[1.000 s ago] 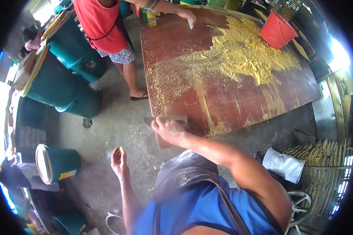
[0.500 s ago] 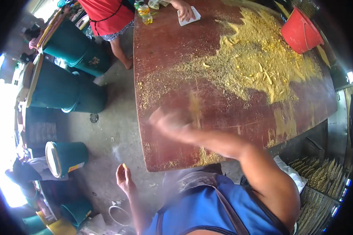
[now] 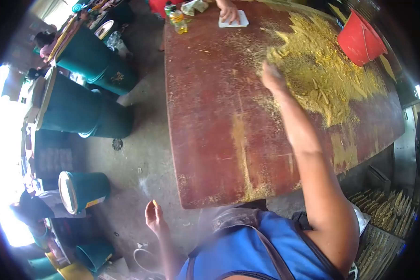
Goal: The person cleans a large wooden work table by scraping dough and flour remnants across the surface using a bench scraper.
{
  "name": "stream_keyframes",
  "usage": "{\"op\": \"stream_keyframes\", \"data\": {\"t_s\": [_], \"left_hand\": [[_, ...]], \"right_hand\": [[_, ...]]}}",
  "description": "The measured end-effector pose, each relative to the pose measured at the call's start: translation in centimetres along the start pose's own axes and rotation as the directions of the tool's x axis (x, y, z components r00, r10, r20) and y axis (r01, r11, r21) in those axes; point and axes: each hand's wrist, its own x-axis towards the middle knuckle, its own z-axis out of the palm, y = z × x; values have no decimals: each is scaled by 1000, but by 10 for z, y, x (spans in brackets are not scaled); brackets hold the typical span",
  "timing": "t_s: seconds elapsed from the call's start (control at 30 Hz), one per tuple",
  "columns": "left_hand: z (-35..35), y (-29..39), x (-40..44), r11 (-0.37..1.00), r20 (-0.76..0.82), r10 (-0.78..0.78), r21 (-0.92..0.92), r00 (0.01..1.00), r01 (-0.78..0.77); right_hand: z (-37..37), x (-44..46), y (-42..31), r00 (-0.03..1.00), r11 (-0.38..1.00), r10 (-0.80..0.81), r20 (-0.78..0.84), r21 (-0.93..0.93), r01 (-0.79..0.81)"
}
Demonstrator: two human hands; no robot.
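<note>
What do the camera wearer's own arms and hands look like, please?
The left arm and right arm are bare, without sleeves. The blue top is dark-edged, with dark straps. Neither the left hand nor the blurred right hand shows a glove.

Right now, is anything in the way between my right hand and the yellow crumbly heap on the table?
Nothing visible is: your right hand, blurred, is at the left edge of the yellow crumbly heap. The red bucket is at its far right, off that path.
</note>
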Motion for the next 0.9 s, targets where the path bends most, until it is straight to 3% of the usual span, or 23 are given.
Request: {"op": "stream_keyframes", "data": {"t_s": [0.03,0.07,0.13,0.17,0.2,0.27,0.3,0.33,0.4,0.43,0.47,0.5,0.53,0.57,0.6,0.67,0.73,0.8,0.83,0.9], "left_hand": [[-6,-13,7,1000,-4,2,-9,1000,-2],[-12,-25,12,999,3,-27,-17,1000,27],[-19,-34,18,996,15,-70,-57,997,70],[-18,-32,23,995,13,-68,-76,998,69],[-18,-28,26,992,15,-59,-111,998,60],[-18,-20,28,990,29,-55,-126,998,58],[-18,-20,29,991,25,-50,-126,998,53],[-19,-21,26,991,27,-56,-123,998,58],[-21,-26,16,992,17,-60,-114,998,62],[-26,-34,7,998,-20,-49,-37,999,49],[-31,-39,-5,998,-55,-43,50,998,46],[-34,-39,-17,996,-64,-54,72,996,59],[-37,-36,-31,991,-116,-64,108,991,77],[-42,-34,-47,986,-164,-73,137,984,96],[-52,-53,-56,985,-192,-70,141,979,98],[-48,-48,-61,980,-202,-68,171,977,103],[-22,-24,-55,987,-151,22,160,988,3],[15,-9,-29,992,-36,122,25,992,-122],[32,-5,-11,959,78,255,107,964,-262],[76,38,21,800,349,453,247,820,-547]], "right_hand": [[-11,-21,-7,992,947,-90,-91,-315,57],[-13,-47,-21,990,947,-109,-93,-312,75],[7,-120,-76,993,996,-91,72,25,90],[30,-152,-102,967,982,-181,180,86,168],[57,-175,-122,877,905,-371,305,-91,415],[110,-222,-163,535,451,-683,498,-289,845],[111,-232,-195,556,590,-602,572,-151,794],[134,-221,-207,577,520,-689,439,-256,815],[138,-176,-237,624,465,-713,319,-451,762],[152,-139,-235,629,379,-751,201,-649,660],[142,-101,-223,536,283,-844,-24,-869,405],[148,-58,-208,581,416,-791,-193,-866,278],[133,-16,-185,857,840,-475,-201,-394,374],[117,24,-162,982,979,-76,-173,172,106],[106,69,-116,980,982,-68,-186,160,99],[37,74,-68,995,977,95,24,191,-98],[-6,48,-40,984,983,-129,-124,-148,110],[-41,-15,-45,984,963,-145,104,-213,164],[-38,-38,-20,938,901,-347,2,-278,334],[-20,-94,29,721,707,-693,-1,-197,680]]}}
